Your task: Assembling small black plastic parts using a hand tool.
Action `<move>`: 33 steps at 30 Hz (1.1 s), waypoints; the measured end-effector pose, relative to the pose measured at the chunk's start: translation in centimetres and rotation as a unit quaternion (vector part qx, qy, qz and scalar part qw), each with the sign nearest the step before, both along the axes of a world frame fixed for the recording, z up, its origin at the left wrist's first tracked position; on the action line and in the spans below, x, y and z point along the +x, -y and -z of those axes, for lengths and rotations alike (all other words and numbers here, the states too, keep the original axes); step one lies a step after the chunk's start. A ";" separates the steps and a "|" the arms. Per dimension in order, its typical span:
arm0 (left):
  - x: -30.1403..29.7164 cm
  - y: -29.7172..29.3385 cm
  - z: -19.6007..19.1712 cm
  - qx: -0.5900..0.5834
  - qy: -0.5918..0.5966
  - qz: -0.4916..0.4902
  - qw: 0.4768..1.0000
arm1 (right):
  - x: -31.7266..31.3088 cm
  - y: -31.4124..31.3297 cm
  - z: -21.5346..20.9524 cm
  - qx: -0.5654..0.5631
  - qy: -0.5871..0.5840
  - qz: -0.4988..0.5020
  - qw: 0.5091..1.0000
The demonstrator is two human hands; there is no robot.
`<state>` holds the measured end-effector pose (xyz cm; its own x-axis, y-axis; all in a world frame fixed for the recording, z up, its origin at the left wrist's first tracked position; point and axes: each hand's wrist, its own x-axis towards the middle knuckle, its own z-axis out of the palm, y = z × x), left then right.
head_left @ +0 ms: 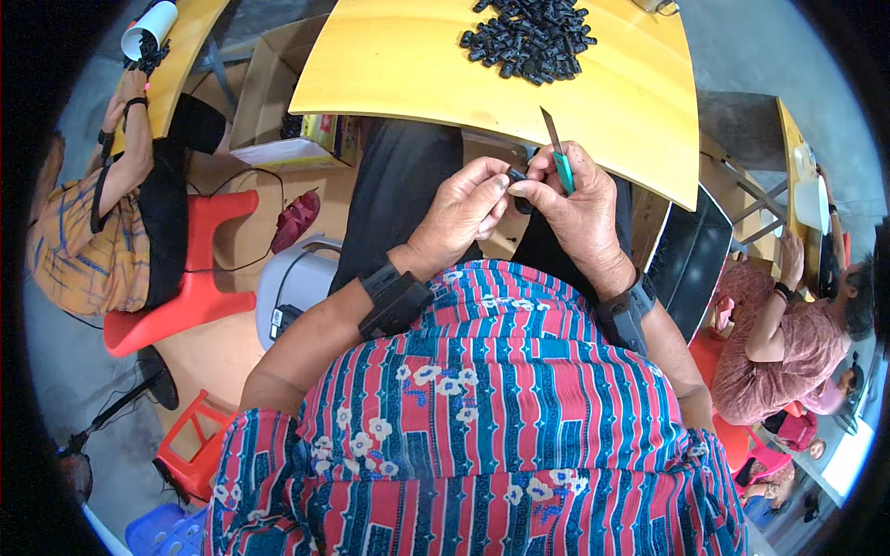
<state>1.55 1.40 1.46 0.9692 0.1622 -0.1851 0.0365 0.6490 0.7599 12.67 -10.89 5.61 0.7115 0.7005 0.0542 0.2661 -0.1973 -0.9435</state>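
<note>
**Where things lie**

The table (640, 102) fills the upper centre of the frame, with a heap of small parts (528, 37) on its far part. Just below the table's near edge, at frame centre, the left hand (459, 213) and right hand (579, 208) meet around a small part (516, 174). A knife (559, 153) rises from the right hand. A stool (185, 287) stands at left.

Glossy yellow tabletop (389, 65); matt black plastic parts (528, 37); metal blade (551, 130).
</note>
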 end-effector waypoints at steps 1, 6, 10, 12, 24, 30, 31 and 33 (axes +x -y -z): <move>0.0 -0.1 0.3 0.000 0.000 0.001 1.000 | -0.2 -0.1 0.3 -0.006 0.012 0.009 1.000; -0.1 -0.4 0.5 -0.028 -0.022 0.006 0.999 | -1.0 -0.5 0.3 -0.036 0.040 -0.005 0.999; 0.0 -0.7 0.8 -0.063 -0.036 0.012 0.997 | -1.1 -0.6 0.0 -0.040 0.028 -0.029 0.998; 0.1 -0.8 0.6 -0.084 -0.041 0.023 0.995 | -1.0 -0.7 0.2 -0.041 0.053 -0.049 0.997; 0.2 -1.0 0.7 -0.152 -0.047 0.075 0.984 | -0.8 -0.6 0.7 -0.039 0.058 -0.057 0.996; 0.1 -1.2 0.9 -0.160 -0.065 0.081 0.982 | -0.6 -0.8 0.1 -0.072 0.151 -0.063 0.984; 0.2 -1.2 0.9 -0.165 -0.063 0.083 0.981 | -0.5 -0.8 0.1 -0.066 0.174 -0.069 0.980; 0.2 -1.3 0.5 -0.177 -0.063 0.082 0.979 | -0.5 -0.8 -0.3 -0.075 0.170 -0.077 0.980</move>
<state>1.75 2.68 0.94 0.9426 -0.0896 -0.3217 0.2415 0.8483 0.4712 12.17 -10.04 5.87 0.5564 0.8159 0.1573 0.5970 -0.2609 -0.7586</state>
